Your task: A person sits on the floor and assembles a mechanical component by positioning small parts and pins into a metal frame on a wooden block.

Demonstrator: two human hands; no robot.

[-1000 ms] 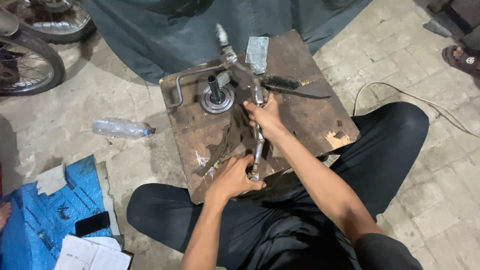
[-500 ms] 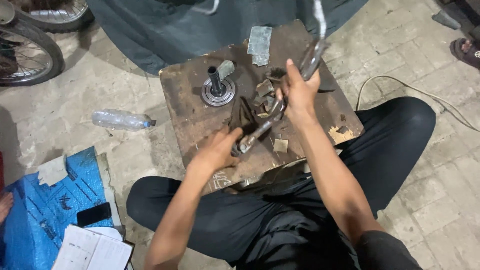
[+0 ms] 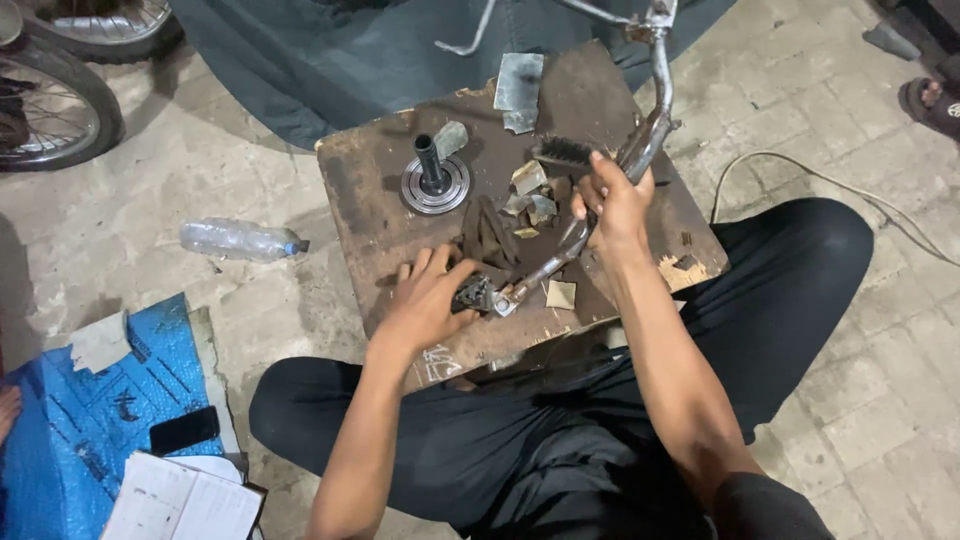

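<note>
You are sitting cross-legged on the paved floor with a worn wooden board (image 3: 370,215) lying in front of your knees. Your right hand (image 3: 612,205) is wrapping its fingers tight around the middle of a bent chrome lever (image 3: 640,150), near the board's right edge; the lever's upper end is rising past the far edge, and its lower end is reaching down toward the near edge. There your left hand (image 3: 428,300) is lying palm down, its fingers closing on a small dark fitting (image 3: 474,295) that is touching the lever's lower tip. A wire brush (image 3: 565,153) is lying just beside your right hand, with scraps of sandpaper (image 3: 528,180) scattered around the board's centre. A round bearing hub with an upright shaft (image 3: 434,180) is standing toward the far left corner. Off the board to the left, a plastic bottle (image 3: 240,240) is lying on the floor.
</note>
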